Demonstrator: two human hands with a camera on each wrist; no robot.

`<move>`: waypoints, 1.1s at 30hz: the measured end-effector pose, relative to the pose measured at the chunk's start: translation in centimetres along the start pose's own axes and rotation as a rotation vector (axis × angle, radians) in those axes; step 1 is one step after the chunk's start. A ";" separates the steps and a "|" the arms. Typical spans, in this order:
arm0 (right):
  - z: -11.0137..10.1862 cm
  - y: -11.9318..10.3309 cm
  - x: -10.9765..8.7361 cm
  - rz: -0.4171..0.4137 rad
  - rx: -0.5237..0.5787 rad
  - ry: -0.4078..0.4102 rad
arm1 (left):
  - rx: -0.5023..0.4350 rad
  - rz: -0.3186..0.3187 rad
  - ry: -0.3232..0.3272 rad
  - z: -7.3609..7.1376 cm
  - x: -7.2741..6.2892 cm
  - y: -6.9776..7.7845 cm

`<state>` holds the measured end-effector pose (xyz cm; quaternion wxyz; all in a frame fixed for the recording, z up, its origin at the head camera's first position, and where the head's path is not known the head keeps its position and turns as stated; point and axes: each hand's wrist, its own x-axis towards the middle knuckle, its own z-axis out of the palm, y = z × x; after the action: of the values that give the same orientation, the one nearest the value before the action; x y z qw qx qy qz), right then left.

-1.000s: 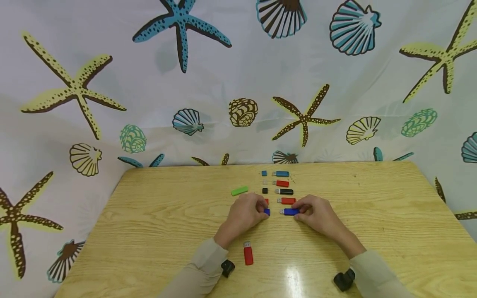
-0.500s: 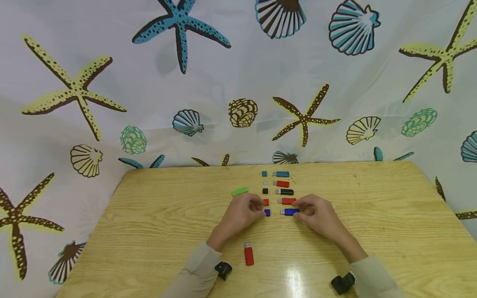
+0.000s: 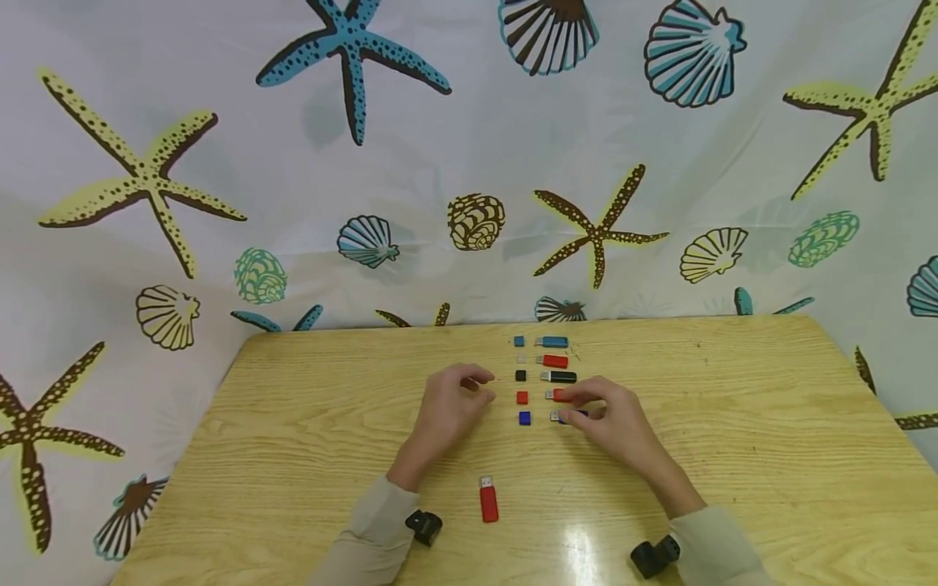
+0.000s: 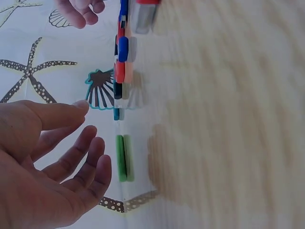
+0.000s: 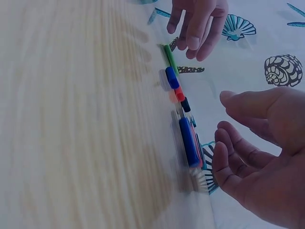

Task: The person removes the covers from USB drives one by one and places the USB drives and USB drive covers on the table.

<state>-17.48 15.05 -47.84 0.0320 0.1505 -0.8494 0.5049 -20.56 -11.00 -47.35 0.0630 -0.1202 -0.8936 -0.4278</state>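
Observation:
My left hand (image 3: 449, 411) hovers left of a column of USB stick caps, fingers loosely bent and holding nothing. Nearest it lies a green stick-shaped piece (image 4: 122, 157), hidden behind the hand in the head view. The blue cap (image 3: 524, 418) and red cap (image 3: 523, 398) lie front-most in the column. My right hand (image 3: 611, 415) is held over the ends of the blue USB stick (image 5: 189, 143) and a red USB stick (image 3: 554, 395), partly covering both. In the right wrist view its thumb and fingers are spread apart with nothing between them.
Behind lie a black USB stick (image 3: 563, 378), another red one (image 3: 556, 361) and a light blue one (image 3: 554, 343), with a black cap (image 3: 521, 375) and light blue cap (image 3: 519, 341). Another red USB stick (image 3: 488, 503) lies nearer on the wooden table (image 3: 315, 423). A patterned cloth (image 3: 410, 163) hangs behind.
My left hand has let go of the blue cap and moved left, now covering the green piece. My right hand has come off the blue USB stick and shifted slightly left.

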 end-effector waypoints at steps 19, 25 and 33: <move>2.9 -1.3 0.9 -0.053 0.114 0.024 | 0.104 -0.124 0.028 -1.5 1.1 -1.7; 3.7 -1.5 1.4 -0.050 0.118 0.017 | 0.115 -0.155 0.004 -1.6 1.6 -2.4; 4.6 -2.0 2.5 -0.112 0.079 0.047 | 0.143 -0.151 -0.015 -1.6 2.5 -2.7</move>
<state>-18.85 9.60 -47.91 0.0740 0.1872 -0.8181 0.5386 -23.69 -13.46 -47.78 0.0322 -0.0510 -0.9288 -0.3657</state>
